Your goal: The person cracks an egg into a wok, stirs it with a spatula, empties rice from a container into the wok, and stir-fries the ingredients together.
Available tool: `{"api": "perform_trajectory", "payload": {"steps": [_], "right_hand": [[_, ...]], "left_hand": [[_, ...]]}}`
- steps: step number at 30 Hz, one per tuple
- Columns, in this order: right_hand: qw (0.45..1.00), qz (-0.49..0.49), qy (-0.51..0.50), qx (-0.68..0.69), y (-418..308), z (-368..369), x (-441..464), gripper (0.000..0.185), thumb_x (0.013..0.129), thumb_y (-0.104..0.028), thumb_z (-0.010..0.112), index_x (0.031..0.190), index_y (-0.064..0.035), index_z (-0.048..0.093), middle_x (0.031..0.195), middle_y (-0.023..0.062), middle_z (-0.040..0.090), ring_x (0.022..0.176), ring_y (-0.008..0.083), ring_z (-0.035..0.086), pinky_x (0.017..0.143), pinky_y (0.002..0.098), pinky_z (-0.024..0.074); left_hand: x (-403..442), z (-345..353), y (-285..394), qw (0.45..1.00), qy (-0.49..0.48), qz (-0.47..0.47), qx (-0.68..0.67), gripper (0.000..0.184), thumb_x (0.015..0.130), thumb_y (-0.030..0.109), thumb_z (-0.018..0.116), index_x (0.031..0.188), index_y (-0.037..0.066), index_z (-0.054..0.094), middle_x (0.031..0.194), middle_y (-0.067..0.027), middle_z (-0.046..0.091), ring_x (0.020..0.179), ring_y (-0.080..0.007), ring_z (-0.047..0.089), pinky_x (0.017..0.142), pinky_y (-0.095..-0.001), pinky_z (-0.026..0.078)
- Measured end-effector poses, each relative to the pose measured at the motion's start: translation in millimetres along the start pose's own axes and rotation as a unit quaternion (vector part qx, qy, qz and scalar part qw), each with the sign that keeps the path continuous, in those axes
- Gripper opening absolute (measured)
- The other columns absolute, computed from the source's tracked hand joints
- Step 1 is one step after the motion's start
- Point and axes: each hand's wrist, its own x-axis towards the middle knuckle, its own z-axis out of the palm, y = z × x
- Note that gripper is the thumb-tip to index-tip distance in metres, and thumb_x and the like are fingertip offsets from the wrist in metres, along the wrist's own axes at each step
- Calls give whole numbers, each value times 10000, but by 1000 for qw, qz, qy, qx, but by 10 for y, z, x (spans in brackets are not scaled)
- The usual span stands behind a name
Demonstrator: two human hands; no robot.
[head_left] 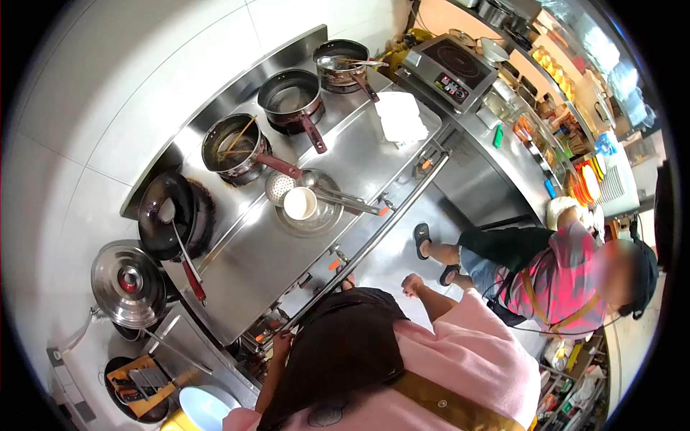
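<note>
My left hand (282, 343) is low at the front rail (374, 244) of the steel stove (287, 269), close to an orange-handled gas valve (260, 336). Its fingers are too small and partly hidden to show a grip. Out over the floor to the right, my right hand (412, 285) is curled into a fist with nothing visible in it. On the stove top in front of me, a white cup (300, 203) stands by a perforated skimmer (279, 188) and a ladle (316, 179) on a round metal tray (316, 226).
Behind these stand three saucepans (290, 92) and a wok (167, 215). A lidded pot (128, 284) and knives on a board (144, 384) are at left. An induction cooker (454, 65) and white stack (400, 116) lie at right. A co-worker (553, 273) stands by the right counter.
</note>
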Motion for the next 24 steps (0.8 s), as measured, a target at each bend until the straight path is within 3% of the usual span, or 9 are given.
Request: {"api": "perform_trajectory", "payload": {"steps": [2, 3, 5, 7, 9, 16, 19, 20, 24], "right_hand": [[999, -3, -50, -16, 308, 150, 180, 139, 920, -150, 567, 860, -40, 626, 741, 141, 642, 497, 217, 530, 413, 364, 393], [999, -17, -31, 22, 249, -510, 439, 171, 943, -130, 484, 827, -59, 587, 673, 113, 566, 494, 216, 485, 399, 352, 338], [994, -25, 40, 94, 125, -230, -155, 139, 919, -137, 478, 813, -80, 548, 626, 92, 486, 485, 208, 423, 394, 352, 285], [937, -50, -155, 310, 130, -234, -194, 140, 866, -166, 558, 909, -48, 620, 727, 118, 616, 496, 205, 532, 373, 348, 381], [990, -98, 55, 88, -197, -206, -711, 235, 848, -172, 575, 1003, -11, 648, 772, 130, 652, 542, 183, 597, 395, 322, 451], [950, -200, 178, 163, -359, -363, -628, 254, 839, -184, 565, 1008, -21, 663, 716, 108, 639, 506, 187, 590, 406, 317, 462], [922, -187, 338, 31, -417, -586, -184, 248, 839, -172, 542, 968, -58, 721, 895, 192, 715, 810, 343, 703, 749, 422, 562], [910, -191, 366, 30, -455, -749, -218, 268, 827, -201, 553, 983, -65, 723, 981, 222, 698, 970, 394, 663, 890, 434, 518], [879, -126, 439, 139, -829, -1482, -140, 262, 829, -197, 542, 983, -78, 717, 978, 232, 696, 969, 396, 664, 886, 446, 517]], "left_hand": [[-136, -166, -107, 1000, -12, 16, 16, 357, 853, 226, 676, 1120, -8, 641, 904, -106, 691, 807, -197, 656, 748, -335, 528], [408, 280, -73, 996, -49, 75, -21, 347, 857, 216, 666, 1118, -12, 641, 873, -95, 683, 785, -193, 648, 731, -330, 525], [435, 166, -376, 992, -67, 108, -24, 289, 859, 197, 637, 1063, -6, 641, 797, -72, 660, 707, -181, 624, 658, -316, 507], [362, 121, -326, 988, -62, 142, -6, 201, 853, 179, 601, 959, 13, 640, 705, -50, 629, 598, -164, 590, 545, -297, 478], [404, 100, -188, 992, -97, 82, -10, 174, 852, 183, 593, 914, 24, 629, 690, -53, 621, 569, -161, 579, 510, -291, 462], [447, 202, -38, 996, -67, 30, -42, 174, 878, 186, 583, 925, 20, 610, 711, -73, 625, 570, -161, 581, 495, -279, 452], [446, 303, 45, 997, -47, 12, -57, 175, 889, 187, 579, 929, 19, 602, 719, -82, 627, 570, -162, 581, 488, -274, 448], [459, 354, 90, 997, -41, 5, -60, 175, 893, 188, 578, 931, 18, 600, 722, -85, 627, 570, -162, 582, 486, -273, 447], [423, 680, 422, 998, -26, -5, -65, 176, 908, 189, 572, 937, 16, 589, 734, -97, 629, 571, -162, 583, 477, -266, 442]]}}
